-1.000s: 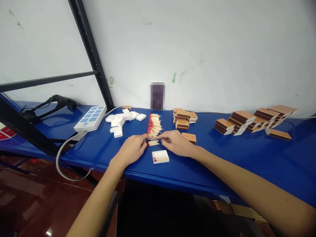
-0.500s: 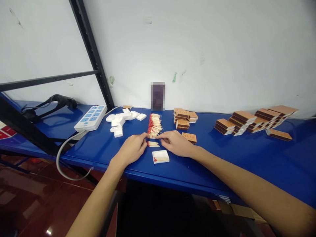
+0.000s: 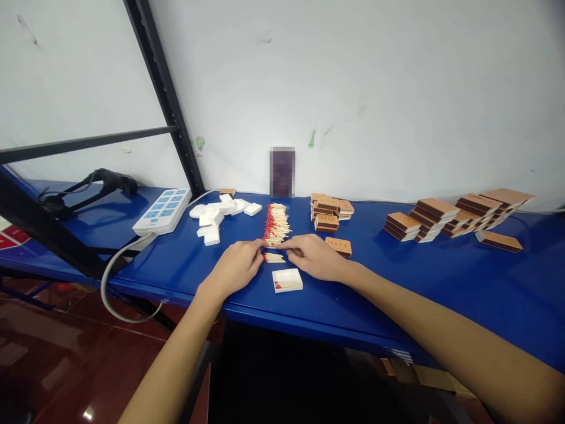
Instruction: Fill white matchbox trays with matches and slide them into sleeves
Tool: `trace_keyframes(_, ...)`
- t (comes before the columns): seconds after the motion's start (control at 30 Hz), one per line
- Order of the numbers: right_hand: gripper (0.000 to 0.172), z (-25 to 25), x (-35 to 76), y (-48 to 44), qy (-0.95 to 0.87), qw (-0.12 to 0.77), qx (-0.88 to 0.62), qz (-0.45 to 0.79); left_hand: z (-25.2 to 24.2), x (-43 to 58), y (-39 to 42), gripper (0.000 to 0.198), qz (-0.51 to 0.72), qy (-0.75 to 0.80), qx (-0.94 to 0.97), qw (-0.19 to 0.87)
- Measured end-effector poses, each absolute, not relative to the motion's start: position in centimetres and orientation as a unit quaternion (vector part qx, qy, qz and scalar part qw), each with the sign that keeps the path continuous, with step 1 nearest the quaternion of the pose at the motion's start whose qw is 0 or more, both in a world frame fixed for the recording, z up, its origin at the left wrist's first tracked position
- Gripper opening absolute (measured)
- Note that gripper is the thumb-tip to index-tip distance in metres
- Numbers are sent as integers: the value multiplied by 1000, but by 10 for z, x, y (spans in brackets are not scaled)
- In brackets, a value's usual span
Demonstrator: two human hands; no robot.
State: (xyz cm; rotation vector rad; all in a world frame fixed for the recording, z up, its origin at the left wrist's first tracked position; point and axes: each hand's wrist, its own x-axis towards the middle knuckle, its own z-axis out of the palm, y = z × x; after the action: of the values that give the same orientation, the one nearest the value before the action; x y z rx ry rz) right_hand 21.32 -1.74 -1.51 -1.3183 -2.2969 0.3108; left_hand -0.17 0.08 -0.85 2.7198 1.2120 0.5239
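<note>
Matches (image 3: 276, 224) with red heads are seen in the head view, laid in a long heap at the middle of the frame, heads to the left and pale sticks to the right. The near end of the heap is flanked by two hands. The left hand (image 3: 238, 263) is placed at the red heads, its index finger reaching to their edge; the right hand (image 3: 318, 257) is placed at the stick ends, its index finger pointed toward them. Whether the fingertips of either hand are apart, together or clamped on a match cannot be told at this size. Between the hands, just below the heap, a small separate row of matches (image 3: 274, 258) is laid on the blue desk (image 3: 375, 259). Below that row, a white tray (image 3: 289, 289) is set, with a few matches lying along its near side. White trays (image 3: 210, 219) are piled left of centre, beside a power strip (image 3: 162, 212). A matchbox (image 3: 339, 246) is partly covered by the right hand, and more matchboxes (image 3: 326, 206) are grouped above it. Stacks of matchboxes (image 3: 436, 212) are lined up at the right of the frame.
</note>
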Motion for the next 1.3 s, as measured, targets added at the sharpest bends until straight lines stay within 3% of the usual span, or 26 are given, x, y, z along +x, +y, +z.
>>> trace_keyframes(0.53, 31, -16, 217, -16, -823, 265, -477, 160, -5, -1, -2, 33, 186, 398, 894, 93)
trace_keyframes(0.87, 39, -15, 220, -12, -832, 248, -456, 196, -2, -2, -4, 28, 186, 408, 887, 111)
trace_keyframes(1.1, 25, -13, 215, -12, -835, 256, -454, 175, -2, 0, -4, 36, 185, 404, 888, 121)
trace_keyframes(1.3, 26, -16, 215, -13, -833, 250, -463, 173, -4, -2, -1, 35, 192, 406, 886, 117)
